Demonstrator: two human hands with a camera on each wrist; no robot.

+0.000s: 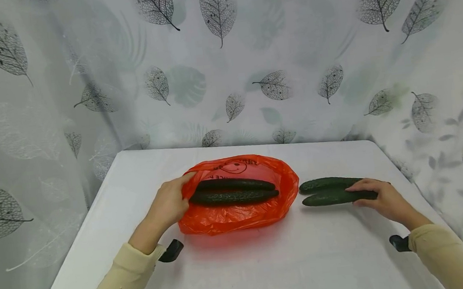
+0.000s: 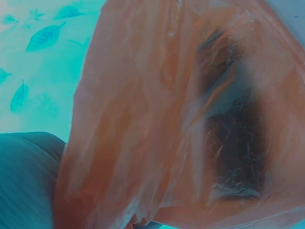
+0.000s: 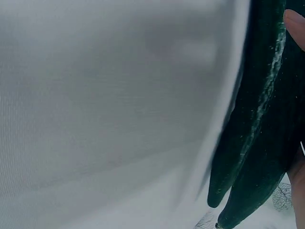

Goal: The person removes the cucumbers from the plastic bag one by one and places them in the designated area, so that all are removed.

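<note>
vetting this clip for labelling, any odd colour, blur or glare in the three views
Head: soft red-tinted shadow on the white table, in front of the translucent red plastic bag; left wrist: strong cyan cast on the leaf-printed cloth backdrop, dark contents hazy through the bag; right wrist: dull light, pale highlights along one long dark green cucumber.

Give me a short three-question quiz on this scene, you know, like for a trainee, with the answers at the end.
1. How many cucumbers show inside the red bag?
2. True or false: the left hand grips the bag's edge.
3. In the head view, the other two cucumbers are: A) left of the bag; B) right of the bag; C) behind the bag.

Key: 1. Two. 2. True. 3. B, at the right hand.
</note>
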